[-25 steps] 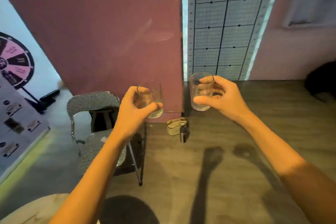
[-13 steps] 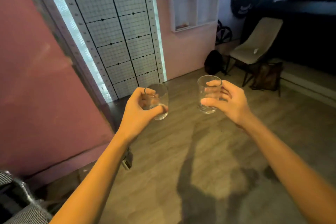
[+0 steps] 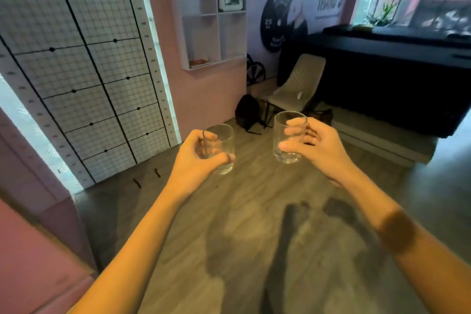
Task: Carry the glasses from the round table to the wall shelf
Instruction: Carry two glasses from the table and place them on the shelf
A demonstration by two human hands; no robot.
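Two clear tumblers are carried upright at chest height over the wooden floor. My left hand (image 3: 195, 158) wraps around the left glass (image 3: 223, 141). My right hand (image 3: 314, 146) grips the right glass (image 3: 281, 139) from its right side, thumb across the front. The white wall shelf (image 3: 212, 33) hangs on the pink wall ahead, above and between the two glasses; it has open cubbies, a framed picture in one and a small item on its lowest board. The round table is out of view.
A white grid panel (image 3: 76, 71) covers the left wall. A black backpack (image 3: 247, 111) lies on the floor below the shelf, beside a beige chair (image 3: 297, 86). A long black counter (image 3: 397, 79) stands at the right. A pink partition (image 3: 30, 250) is close at my left.
The view has swung right from the pink partition and folding chair to the room's corner. The shelf has come closer and larger. Both hands keep the same hold on the glasses.
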